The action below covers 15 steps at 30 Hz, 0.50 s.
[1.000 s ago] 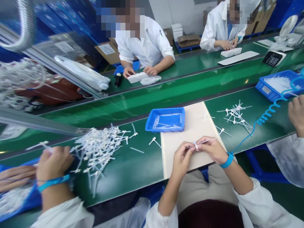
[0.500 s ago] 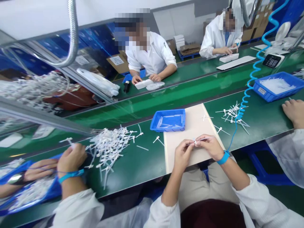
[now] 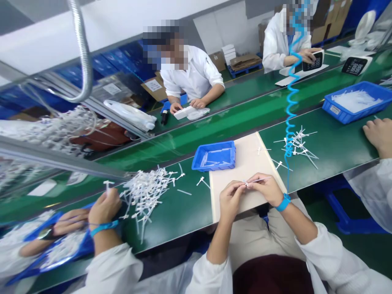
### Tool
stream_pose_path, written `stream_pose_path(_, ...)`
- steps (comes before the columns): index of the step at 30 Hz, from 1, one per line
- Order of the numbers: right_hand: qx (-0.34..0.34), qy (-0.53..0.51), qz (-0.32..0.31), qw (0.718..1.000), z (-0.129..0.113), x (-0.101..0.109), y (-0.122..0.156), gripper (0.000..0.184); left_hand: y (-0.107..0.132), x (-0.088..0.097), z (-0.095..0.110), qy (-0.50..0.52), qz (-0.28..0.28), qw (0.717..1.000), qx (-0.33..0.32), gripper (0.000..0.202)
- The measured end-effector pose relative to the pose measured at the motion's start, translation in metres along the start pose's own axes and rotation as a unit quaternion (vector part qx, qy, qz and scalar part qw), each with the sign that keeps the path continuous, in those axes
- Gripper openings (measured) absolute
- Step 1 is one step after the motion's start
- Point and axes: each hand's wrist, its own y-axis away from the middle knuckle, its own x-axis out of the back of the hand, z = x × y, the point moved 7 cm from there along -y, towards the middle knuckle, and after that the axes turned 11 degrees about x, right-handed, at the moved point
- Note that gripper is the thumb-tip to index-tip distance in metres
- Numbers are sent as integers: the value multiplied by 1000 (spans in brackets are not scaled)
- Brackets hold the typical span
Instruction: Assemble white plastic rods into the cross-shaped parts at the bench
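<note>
Over the front of a beige board [image 3: 248,157], my left hand [image 3: 230,199] pinches a small white plastic connector [image 3: 246,183] between thumb and fingers. My right hand [image 3: 267,190], with a blue band and coiled cord at its wrist, is closed on a thin pale tube [image 3: 261,179] that meets the connector. The fingertips of both hands almost touch and partly hide the joint. Behind my hands, a blue tray [image 3: 196,164] with several thin tubes stands across the board's left edge. One tubed connector [image 3: 259,151] lies on the board's far right part.
A large heap of tubed connectors [image 3: 147,188] lies left, a smaller pile [image 3: 301,147] right. A blue coiled cord [image 3: 289,110] hangs over the bench. At left, a co-worker's hand [image 3: 105,206] holds a connector; another person's hand [image 3: 379,136] rests near a blue bin [image 3: 346,116].
My hands keep their hold, with little change beyond a slight view shift. The coiled cord has swung left. The co-worker at the far right now holds up a device with a dark display.
</note>
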Motion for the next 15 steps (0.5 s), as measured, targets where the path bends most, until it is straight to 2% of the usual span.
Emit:
stream_pose_path(7,-6,-15,-17,1000,-2,-3,1,20,8,6,1,-28,44,998,-47,15)
stream_pose_path(15,-20,-2,-17,1000,0,-2,3,19,10,6,8,-37,50,993,-100,12)
